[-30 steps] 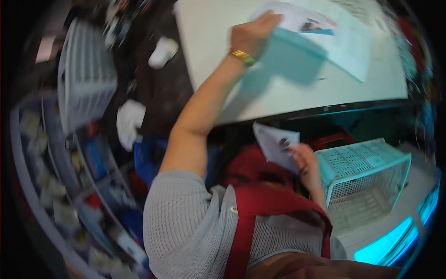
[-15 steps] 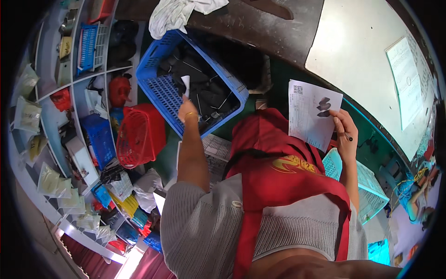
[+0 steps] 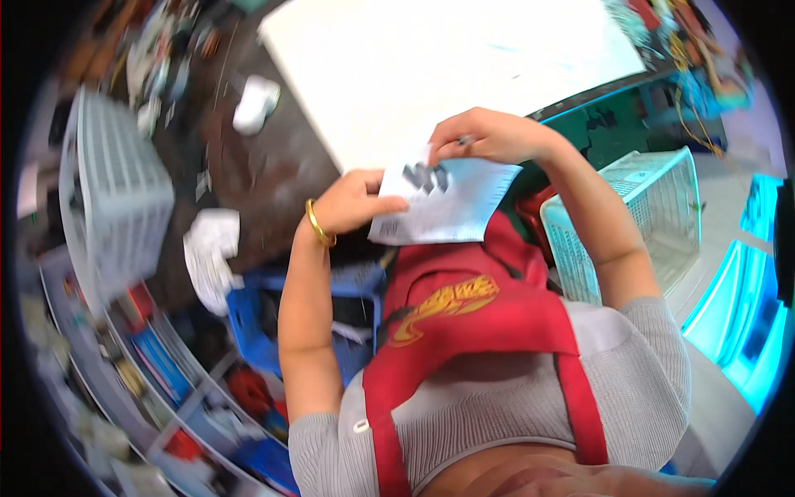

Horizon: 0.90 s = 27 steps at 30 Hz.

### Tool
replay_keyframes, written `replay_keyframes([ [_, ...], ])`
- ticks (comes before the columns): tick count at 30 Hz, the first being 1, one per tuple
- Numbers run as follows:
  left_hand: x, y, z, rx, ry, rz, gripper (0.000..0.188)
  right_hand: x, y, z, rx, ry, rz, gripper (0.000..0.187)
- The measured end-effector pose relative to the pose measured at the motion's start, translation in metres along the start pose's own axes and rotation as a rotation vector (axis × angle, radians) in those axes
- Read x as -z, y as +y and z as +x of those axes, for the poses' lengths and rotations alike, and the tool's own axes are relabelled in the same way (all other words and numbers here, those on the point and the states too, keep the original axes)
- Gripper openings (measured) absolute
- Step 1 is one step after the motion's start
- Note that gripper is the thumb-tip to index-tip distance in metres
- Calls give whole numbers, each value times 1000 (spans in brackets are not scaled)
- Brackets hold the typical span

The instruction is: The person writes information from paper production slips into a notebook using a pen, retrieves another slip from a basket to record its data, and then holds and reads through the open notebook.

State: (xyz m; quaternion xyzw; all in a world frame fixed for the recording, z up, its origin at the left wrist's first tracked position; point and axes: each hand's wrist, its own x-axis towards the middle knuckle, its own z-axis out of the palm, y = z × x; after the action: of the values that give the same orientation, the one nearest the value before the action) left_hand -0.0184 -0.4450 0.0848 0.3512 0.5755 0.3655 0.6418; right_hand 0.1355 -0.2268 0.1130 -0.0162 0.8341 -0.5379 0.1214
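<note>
Since, above the red apron (image 3: 472, 327), left hand (image 3: 352, 203) pinches the paper sheet (image 3: 455, 211) by one side and right hand (image 3: 489, 137) its top edge, uneven pulling could crease it; a slack pinch could drop it short of the white table (image 3: 414, 66).

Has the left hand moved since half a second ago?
Yes: relative to the blue basket, the left hand moved up and rightward in view, to the paper sheet.
</note>
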Motion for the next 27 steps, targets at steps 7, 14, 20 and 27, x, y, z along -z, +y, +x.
replay_keyframes([
  [7, 49, 62, 201, -16, 377, 65, 26, 167, 122, -88, -32, 1024, 15, 44],
  [14, 99, 136, 426, -248, 500, -77, 24, 219, 248, -128, -398, 1537, 342, 42],
  [20, 105, 142, 548, -201, 351, -1, 26, 193, 302, -91, -249, 1455, 645, 14],
  [27, 105, 147, 560, -154, 349, 148, 26, 191, 304, -71, -348, 1449, 211, 11],
])
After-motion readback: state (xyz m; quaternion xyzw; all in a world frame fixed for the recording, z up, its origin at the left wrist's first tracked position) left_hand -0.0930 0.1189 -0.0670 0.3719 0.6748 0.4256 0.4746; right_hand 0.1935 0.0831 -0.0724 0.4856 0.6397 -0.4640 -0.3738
